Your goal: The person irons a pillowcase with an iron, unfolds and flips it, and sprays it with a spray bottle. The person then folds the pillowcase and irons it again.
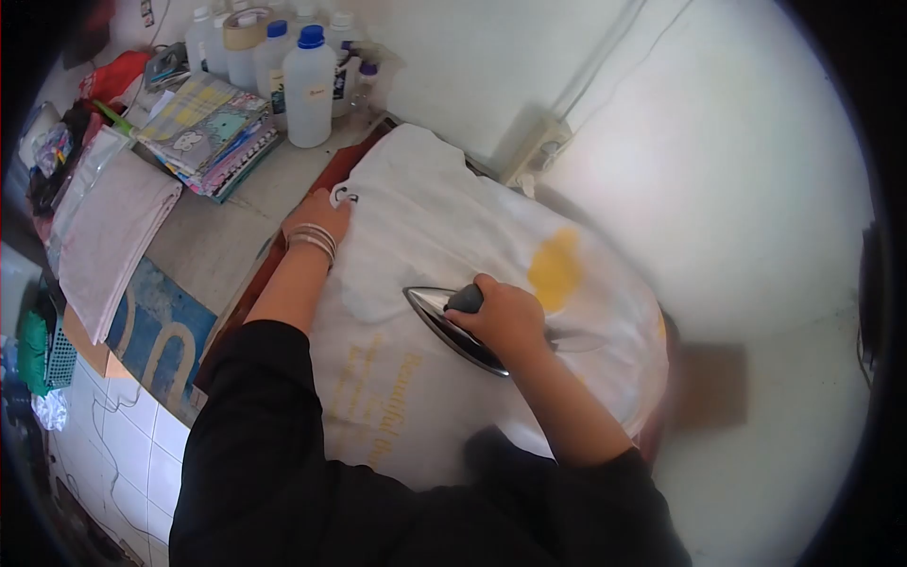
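A white garment (pixel 444 213) with yellow lettering and a yellow patch lies spread over a padded board with a red-brown edge. My right hand (pixel 505 317) is wrapped round the dark handle of an iron (pixel 430 304). The iron rests on the garment near its middle, its tip pointing to the upper left. At the garment's upper left edge, beside a small dark mark, my left hand (pixel 319 219) grips the cloth, with its fingertips partly hidden. Bracelets circle the left wrist.
Plastic bottles (pixel 309 90) stand behind a stack of folded cloths (pixel 213 132). Pale folded fabric (pixel 118 227) lies at the left of the table (pixel 213 231). A power socket (pixel 543 151) sits by the white wall. Near the floor is a green basket (pixel 61 354).
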`<state>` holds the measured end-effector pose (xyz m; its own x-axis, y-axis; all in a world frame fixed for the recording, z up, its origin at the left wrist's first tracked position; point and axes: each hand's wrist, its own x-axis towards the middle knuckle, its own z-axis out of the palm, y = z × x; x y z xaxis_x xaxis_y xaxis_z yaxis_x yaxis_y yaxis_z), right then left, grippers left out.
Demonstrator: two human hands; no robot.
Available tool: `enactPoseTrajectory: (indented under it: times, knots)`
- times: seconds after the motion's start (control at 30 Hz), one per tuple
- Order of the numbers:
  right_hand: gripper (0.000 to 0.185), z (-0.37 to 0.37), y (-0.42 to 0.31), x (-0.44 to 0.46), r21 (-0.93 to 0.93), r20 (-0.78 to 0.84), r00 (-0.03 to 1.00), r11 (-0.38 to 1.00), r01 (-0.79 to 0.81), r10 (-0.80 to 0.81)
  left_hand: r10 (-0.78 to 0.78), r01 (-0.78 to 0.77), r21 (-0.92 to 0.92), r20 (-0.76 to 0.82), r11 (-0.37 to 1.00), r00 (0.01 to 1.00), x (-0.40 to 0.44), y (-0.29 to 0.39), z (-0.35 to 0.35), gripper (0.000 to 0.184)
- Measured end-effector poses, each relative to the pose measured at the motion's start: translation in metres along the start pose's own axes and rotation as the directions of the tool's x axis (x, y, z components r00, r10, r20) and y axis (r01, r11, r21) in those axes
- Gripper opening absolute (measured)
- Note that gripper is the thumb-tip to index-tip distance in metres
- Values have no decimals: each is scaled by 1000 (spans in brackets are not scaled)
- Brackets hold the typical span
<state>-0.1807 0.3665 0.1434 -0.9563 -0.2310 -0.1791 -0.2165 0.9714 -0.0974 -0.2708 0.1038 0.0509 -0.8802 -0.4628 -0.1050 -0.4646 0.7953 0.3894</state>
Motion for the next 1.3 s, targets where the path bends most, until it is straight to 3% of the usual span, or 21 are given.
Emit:
enactPoseTrajectory:
  times: [0.17, 0.23, 0.3, 0.37, 0.47, 0.5, 0.57, 0.63, 0.7, 0.77, 0.9, 0.97, 1.03, 1.1, 1.13, 1.17, 1.2, 1.27, 1.3]
  knots:
    - [42, -4, 35, -6, 13, 48, 994, 996, -94, 93, 61, -61, 33, 2, 998, 998, 29, -8, 10, 31]
    - [41, 0, 71, -13, -10, -21, 963, 963, -268, 268, 73, -73, 52, -7, 996, 997, 26, -5, 7, 31]
    - [41, 6, 121, -17, 121, -49, 924, 920, -372, 380, 86, -85, 75, -5, 993, 996, 25, -6, 8, 31]
    - [42, 11, 169, -18, 93, -182, 846, 865, -492, 501, 75, -77, 90, 33, 993, 997, 30, -5, 10, 34]
    - [44, -5, 183, -9, 64, -122, 834, 843, -534, 538, 24, -31, 72, 92, 997, 995, 29, 15, -4, 39]
    - [44, -8, 175, -6, 60, -127, 835, 844, -533, 536, 24, -30, 66, 91, 997, 996, 32, 21, -2, 39]
    - [42, -12, 138, 1, 32, -112, 919, 926, -376, 378, 64, -67, 61, 59, 996, 996, 40, 34, 4, 40]
    - [41, -21, 81, 7, 129, -47, 949, 944, -303, 311, 98, -106, 81, 92, 991, 991, 48, 47, 7, 40]
    - [40, -9, 37, 18, 0, 12, 981, 981, -195, 195, 140, -152, 97, 122, 984, 983, 62, 52, 15, 39]
    - [41, -4, 31, 41, 1, -39, 982, 983, -185, 185, 183, -178, 66, -76, 982, 980, 80, 44, 31, 39]
    - [43, -6, 74, 97, 46, -213, 947, 971, -236, 241, 90, -90, -3, 15, 996, 996, 96, 40, 25, 41]
    - [44, -7, 95, 118, 66, -191, 950, 969, -237, 246, 67, -63, -39, 110, 997, 992, 100, 49, 15, 44]
    - [45, -7, 88, 128, 86, -167, 954, 968, -236, 248, 95, -87, -81, 106, 993, 990, 114, 61, 18, 45]
    - [52, -7, 65, 123, 90, -82, 996, 995, 43, -36, 127, -114, -126, 105, 986, 986, 134, 76, 27, 46]
    - [54, -3, 48, 123, 52, -84, 988, 989, 136, -132, 198, -199, -2, 101, 980, 975, 148, 86, 36, 45]
    - [52, -13, 18, 120, -61, 2, 989, 987, 146, -146, 271, -283, 124, 110, 951, 956, 157, 92, 43, 43]
    - [49, -4, 5, 126, -43, -69, 985, 987, 156, -159, 272, -287, 129, 120, 949, 955, 160, 96, 39, 43]
    - [47, 1, -4, 145, -19, -135, 979, 988, 154, -155, 283, -283, -17, -25, 959, 959, 156, 105, 17, 41]
    - [45, -1, -5, 160, 5, -174, 983, 998, 59, -57, 290, -290, -11, -20, 957, 957, 152, 108, 14, 41]
